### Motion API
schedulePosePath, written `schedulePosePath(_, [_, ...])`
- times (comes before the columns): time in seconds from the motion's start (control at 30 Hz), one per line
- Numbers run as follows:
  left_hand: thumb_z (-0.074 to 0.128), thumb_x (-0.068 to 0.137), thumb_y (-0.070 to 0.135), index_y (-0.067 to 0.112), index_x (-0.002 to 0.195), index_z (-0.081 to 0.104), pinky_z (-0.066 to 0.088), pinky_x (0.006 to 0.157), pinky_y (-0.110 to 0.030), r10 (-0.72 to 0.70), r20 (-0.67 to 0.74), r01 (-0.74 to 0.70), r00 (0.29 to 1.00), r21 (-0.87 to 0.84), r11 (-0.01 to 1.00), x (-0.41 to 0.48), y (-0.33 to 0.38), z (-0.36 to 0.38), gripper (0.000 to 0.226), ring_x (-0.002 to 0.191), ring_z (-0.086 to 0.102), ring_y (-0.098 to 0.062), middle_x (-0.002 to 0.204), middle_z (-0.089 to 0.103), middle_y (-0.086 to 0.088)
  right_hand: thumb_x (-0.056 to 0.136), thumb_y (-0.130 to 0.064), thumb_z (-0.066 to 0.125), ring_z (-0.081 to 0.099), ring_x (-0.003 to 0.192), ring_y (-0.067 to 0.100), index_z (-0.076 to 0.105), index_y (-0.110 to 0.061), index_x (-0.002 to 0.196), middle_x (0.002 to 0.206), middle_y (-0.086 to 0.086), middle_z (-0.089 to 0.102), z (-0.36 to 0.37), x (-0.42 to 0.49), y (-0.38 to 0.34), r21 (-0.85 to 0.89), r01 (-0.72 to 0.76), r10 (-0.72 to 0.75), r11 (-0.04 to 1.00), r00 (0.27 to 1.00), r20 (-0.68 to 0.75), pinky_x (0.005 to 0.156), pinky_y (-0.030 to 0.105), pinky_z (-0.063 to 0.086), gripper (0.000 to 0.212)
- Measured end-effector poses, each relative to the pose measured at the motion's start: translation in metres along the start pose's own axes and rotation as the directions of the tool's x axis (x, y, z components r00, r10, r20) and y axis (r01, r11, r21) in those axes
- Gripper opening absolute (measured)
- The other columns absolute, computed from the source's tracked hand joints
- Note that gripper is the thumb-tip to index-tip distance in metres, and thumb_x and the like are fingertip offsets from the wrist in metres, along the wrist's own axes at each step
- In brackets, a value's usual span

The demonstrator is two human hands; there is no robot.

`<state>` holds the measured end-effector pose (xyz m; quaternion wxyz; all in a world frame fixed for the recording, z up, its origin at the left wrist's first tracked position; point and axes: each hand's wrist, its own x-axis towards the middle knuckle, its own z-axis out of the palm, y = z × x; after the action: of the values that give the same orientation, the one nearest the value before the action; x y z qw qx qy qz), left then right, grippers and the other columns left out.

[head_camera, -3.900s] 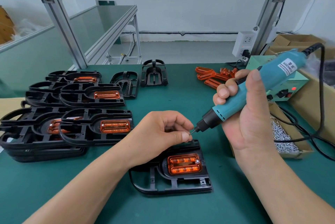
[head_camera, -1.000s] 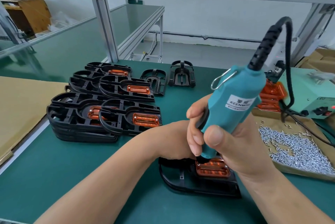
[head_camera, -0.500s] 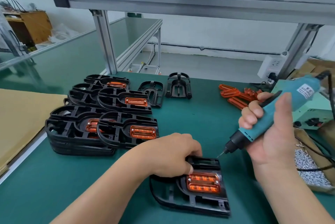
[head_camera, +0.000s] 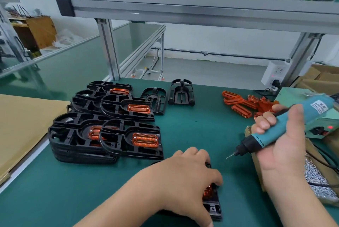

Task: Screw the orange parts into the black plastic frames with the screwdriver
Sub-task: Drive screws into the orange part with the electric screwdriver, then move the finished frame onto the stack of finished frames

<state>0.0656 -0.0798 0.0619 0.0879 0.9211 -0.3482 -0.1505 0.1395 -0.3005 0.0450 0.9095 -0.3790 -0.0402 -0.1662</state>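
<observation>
Here screwdriver (head_camera: 262,139) slanted — bit down-left, right hand (head_camera: 286,151) gripping.

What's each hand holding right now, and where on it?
Right hand grips the teal electric screwdriver around its mid-body, bit in the air. Left hand lies over the black frame, fingers curled over its right edge.

Screwdriver label (head_camera: 319,107) blurred, unreadable

Single view: wide-angle camera on your head, facing forward and down across desk (head_camera: 201,135). Close range: your left hand (head_camera: 183,186) holding black frame (head_camera: 212,208) and right hand (head_camera: 282,149) round screwdriver (head_camera: 317,111) sit lowest, nearest lens. Desk's far edge mid-picture; aluminium beam (head_camera: 201,9) spans top.
</observation>
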Motion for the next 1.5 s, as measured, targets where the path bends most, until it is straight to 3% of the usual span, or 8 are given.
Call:
schedulePosePath(0.27, [0.069,0.082,0.056,0.038,0.144,0.053,0.049,0.095,-0.050,-0.057,-0.091,0.068,0.994,0.119,0.991,-0.006,0.005,-0.015,0.066,0.109,0.045,-0.027,0.117,0.044,-0.004,0.104,-0.054,0.059,0.046,0.064,0.007,0.059,-0.024,0.093,0.074,-0.009,0.044,-0.009,0.007,-0.006,0.052,0.049,-0.044,0.997,0.994,-0.100,0.061,0.018,0.041,0.032])
schedulePosePath(0.47, [0.064,0.077,0.069,0.048,0.141,0.048,0.048,0.106,-0.043,-0.226,-0.321,0.212,0.920,-0.077,0.974,-0.029,-0.021,-0.051,0.069,0.125,0.043,-0.016,0.129,0.044,0.007,0.104,-0.054,0.057,0.046,0.065,0.007,0.055,-0.023,0.095,0.075,-0.009,0.045,-0.010,0.009,-0.005,0.059,0.078,-0.067,0.995,0.983,-0.172,0.061,0.018,0.041,0.033])
schedulePosePath(0.6, [0.063,0.072,0.082,0.060,0.138,0.046,0.053,0.104,-0.043,-0.462,-0.444,0.367,0.768,-0.285,0.885,-0.058,-0.057,-0.082,0.072,0.125,0.048,-0.011,0.133,0.042,0.014,0.105,-0.055,0.056,0.047,0.065,0.007,0.057,-0.024,0.094,0.074,-0.009,0.046,-0.009,0.010,-0.002,0.038,0.056,-0.048,0.998,0.982,-0.181,0.060,0.018,0.043,0.033])
schedulePosePath(0.73, [0.058,0.068,0.090,0.059,0.137,0.051,0.059,0.091,-0.050,-0.644,-0.540,0.532,0.542,-0.373,0.760,-0.089,-0.109,-0.103,0.076,0.118,0.047,-0.021,0.127,0.043,0.006,0.105,-0.056,0.056,0.048,0.064,0.007,0.059,-0.024,0.092,0.073,-0.009,0.047,-0.009,0.011,-0.001,0.032,0.042,-0.037,0.999,0.987,-0.156,0.059,0.018,0.044,0.034])
schedulePosePath(0.87, [0.047,0.066,0.095,0.052,0.139,0.055,0.050,0.097,-0.057,-0.797,-0.514,0.759,0.317,-0.366,0.538,-0.114,-0.165,-0.110,0.085,0.126,0.043,-0.040,0.133,0.051,-0.011,0.102,-0.056,0.058,0.047,0.064,0.007,0.060,-0.025,0.092,0.073,-0.009,0.047,-0.008,0.010,-0.002,0.017,0.022,-0.020,1.000,0.991,-0.136,0.058,0.018,0.044,0.033])
schedulePosePath(0.97, [0.039,0.061,0.099,0.043,0.144,0.055,0.045,0.098,-0.058,-0.869,-0.447,0.833,0.212,-0.383,0.400,-0.121,-0.185,-0.102,0.101,0.130,0.037,-0.048,0.138,0.047,-0.021,0.102,-0.055,0.059,0.046,0.064,0.007,0.059,-0.025,0.092,0.073,-0.009,0.045,-0.008,0.009,-0.001,0.019,0.029,-0.027,0.999,0.992,-0.120,0.058,0.018,0.043,0.031])
schedulePosePath(1.2, [0.036,0.064,0.103,0.032,0.145,0.054,0.044,0.102,-0.057,-0.911,-0.390,0.886,0.137,-0.362,0.289,-0.117,-0.194,-0.081,0.109,0.137,0.031,-0.045,0.145,0.040,-0.022,0.108,-0.050,0.052,0.046,0.062,0.005,0.058,-0.025,0.092,0.071,-0.010,0.045,-0.006,0.010,0.003,0.017,0.029,-0.028,0.999,0.997,-0.067,0.056,0.016,0.042,0.030])
schedulePosePath(1.5, [0.036,0.086,0.089,0.022,0.150,0.051,0.040,0.105,-0.057,-0.909,-0.381,0.902,0.167,-0.313,0.297,-0.116,-0.202,-0.080,0.093,0.139,0.031,-0.049,0.151,0.041,-0.030,0.107,-0.051,0.053,0.046,0.063,0.006,0.059,-0.025,0.092,0.073,-0.010,0.045,-0.008,0.010,0.003,0.023,0.032,-0.031,0.999,0.998,-0.056,0.058,0.016,0.043,0.030])
